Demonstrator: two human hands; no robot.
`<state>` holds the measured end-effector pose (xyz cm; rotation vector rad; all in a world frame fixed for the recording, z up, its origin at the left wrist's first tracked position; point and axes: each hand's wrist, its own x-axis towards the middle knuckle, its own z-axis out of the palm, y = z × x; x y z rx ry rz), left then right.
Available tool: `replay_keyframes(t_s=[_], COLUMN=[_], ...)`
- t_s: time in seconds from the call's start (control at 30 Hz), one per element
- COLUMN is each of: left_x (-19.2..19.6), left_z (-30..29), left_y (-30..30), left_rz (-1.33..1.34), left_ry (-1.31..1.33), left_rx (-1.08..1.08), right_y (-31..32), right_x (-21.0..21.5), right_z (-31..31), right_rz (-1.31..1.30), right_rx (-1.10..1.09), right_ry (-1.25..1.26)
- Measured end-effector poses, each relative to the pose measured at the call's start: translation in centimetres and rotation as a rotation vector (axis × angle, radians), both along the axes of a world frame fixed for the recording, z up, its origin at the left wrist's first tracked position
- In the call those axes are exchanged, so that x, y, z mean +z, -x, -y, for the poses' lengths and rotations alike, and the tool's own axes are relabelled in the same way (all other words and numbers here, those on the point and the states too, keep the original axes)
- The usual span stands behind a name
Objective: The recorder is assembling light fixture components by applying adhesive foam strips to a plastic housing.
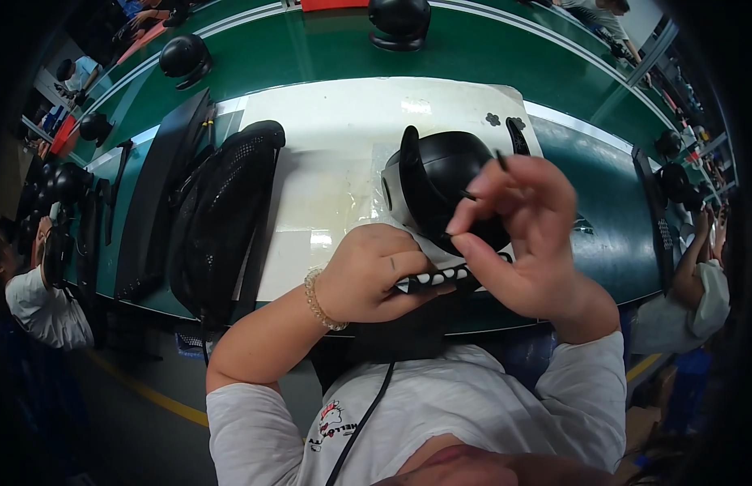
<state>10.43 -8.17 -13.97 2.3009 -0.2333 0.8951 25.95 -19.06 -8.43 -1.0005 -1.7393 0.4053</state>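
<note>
My left hand (376,271) is closed around a black strip with white oval spots (433,279), held low in front of my body. To its right my right hand (530,243) is raised, thumb and fingers curled together in a pinch. Small dark bits show at its fingertips, but I cannot make out what they are. Just beyond both hands sits a glossy black helmet-like shell (449,154) with upright curved black pieces at its sides. My right hand hides part of this shell.
A white sheet (327,113) covers the middle of the green table (303,49). On the left lie a black mesh bag-like piece (230,211) and a long black panel (161,202). More round black shells, one on a stand (399,20), stand farther back. Other people work at both sides.
</note>
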Motion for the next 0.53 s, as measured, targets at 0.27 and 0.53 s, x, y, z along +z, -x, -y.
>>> replay_keyframes(t_s=[0.27,0.53], left_x=[-0.38,-0.77], left_z=[-0.55,-0.75], left_y=[-0.23,-0.36], left_rz=[-0.017,-0.001], left_ry=[-0.024,0.007], left_rx=[0.026,0.024], right_y=[0.05,0.07], right_x=[0.00,-0.01], right_z=[-0.62,-0.61], right_rz=[0.026,0.222], right_rx=[0.001,-0.033], right_ry=[0.108,0.007])
